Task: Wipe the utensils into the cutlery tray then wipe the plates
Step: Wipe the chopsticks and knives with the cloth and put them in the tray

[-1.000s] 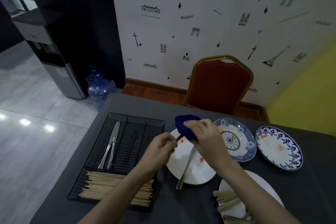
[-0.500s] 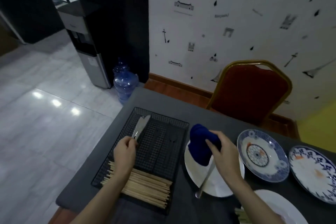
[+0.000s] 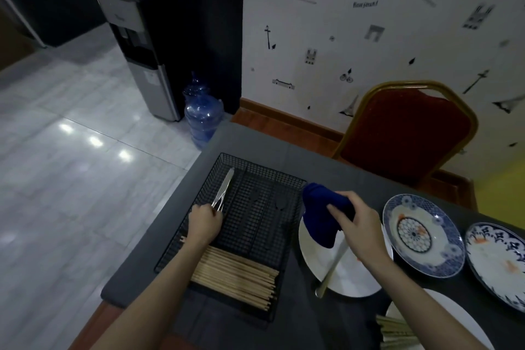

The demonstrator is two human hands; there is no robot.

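A black wire cutlery tray (image 3: 257,167) lies on the dark table. My left hand (image 3: 205,224) is in its left compartment, fingers closed at the handles of silver knives (image 3: 224,189). Wooden chopsticks (image 3: 235,275) fill the tray's near section. My right hand (image 3: 356,224) holds a bunched blue cloth (image 3: 321,216) over a white plate (image 3: 352,278). A silver utensil (image 3: 332,270) lies on that plate, its handle over the near rim. Two blue patterned plates (image 3: 443,261) (image 3: 508,284) with orange smears sit to the right.
Another white plate (image 3: 454,318) with more chopsticks (image 3: 397,332) sits at the lower right. A red chair (image 3: 403,133) stands behind the table. A blue water jug (image 3: 203,119) and a dispenser (image 3: 142,51) stand on the tiled floor at left.
My left hand moved from beside the white plate to the tray's left compartment with a knife. The view swung left. My right hand kept the cloth over the white plate.
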